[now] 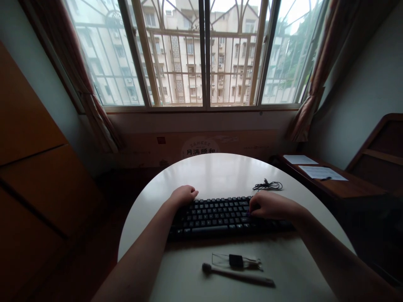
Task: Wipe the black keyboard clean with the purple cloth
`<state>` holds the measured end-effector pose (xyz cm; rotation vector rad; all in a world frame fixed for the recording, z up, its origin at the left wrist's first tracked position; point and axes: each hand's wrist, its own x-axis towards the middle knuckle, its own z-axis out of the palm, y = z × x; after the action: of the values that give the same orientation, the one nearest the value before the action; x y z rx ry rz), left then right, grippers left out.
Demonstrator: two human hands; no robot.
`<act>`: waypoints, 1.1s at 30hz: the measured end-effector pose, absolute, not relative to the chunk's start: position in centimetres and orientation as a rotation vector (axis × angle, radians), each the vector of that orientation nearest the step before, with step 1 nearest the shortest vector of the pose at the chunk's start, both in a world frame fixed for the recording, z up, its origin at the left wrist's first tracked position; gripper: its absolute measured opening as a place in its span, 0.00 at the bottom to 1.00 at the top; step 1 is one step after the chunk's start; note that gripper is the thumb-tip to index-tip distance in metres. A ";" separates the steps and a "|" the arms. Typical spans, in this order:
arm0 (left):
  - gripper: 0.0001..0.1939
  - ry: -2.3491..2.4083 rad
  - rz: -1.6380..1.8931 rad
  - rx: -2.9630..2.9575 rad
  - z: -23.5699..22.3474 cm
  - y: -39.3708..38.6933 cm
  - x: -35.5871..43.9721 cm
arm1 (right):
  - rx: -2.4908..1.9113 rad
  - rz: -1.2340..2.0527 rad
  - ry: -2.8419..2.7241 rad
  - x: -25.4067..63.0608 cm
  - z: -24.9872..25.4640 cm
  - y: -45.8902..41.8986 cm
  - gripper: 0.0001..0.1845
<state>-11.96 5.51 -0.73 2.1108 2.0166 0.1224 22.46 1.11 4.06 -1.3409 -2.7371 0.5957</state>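
A black keyboard (pixel 217 214) lies on the round white table (pixel 217 172). My left hand (pixel 184 196) is closed at its far left corner, with the fingers curled over the edge. Over the right part of the keys, my right hand (pixel 272 205) is closed in a pinch. A small purple spot shows at its fingertips, too little to name. Nearer to me lies a wire keycap puller (pixel 236 261) with a black grip. Just in front of the puller is a brush (pixel 239 277) with a pale handle and a dark bristle head.
Behind my right hand lies a coiled black cable (pixel 267 185). To the right stands a wooden side table (pixel 355 186) bearing paper sheets (pixel 323 172) and a dark pen. A wooden cabinet (pixel 28 167) is on the left. Beyond the table is a barred window (pixel 204 54) between curtains.
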 end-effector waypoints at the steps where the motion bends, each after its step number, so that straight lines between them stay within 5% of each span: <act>1: 0.20 2.016 0.128 2.109 -0.8 5.5 -12.0 | -1.355 0.581 -2.731 22.5 4.1 1.1 0.10; 13: 0.20 2.004 0.124 2.143 -1.1 5.9 -12.2 | -1.156 0.289 -2.819 20.3 2.9 0.6 0.11; 33: 0.20 2.005 0.118 2.123 -0.8 5.5 -12.1 | -1.148 0.301 -2.811 20.6 3.0 0.8 0.11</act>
<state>-12.05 5.52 -0.77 2.1235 2.0054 0.1177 20.63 0.80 2.98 -1.1483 -2.8111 0.3008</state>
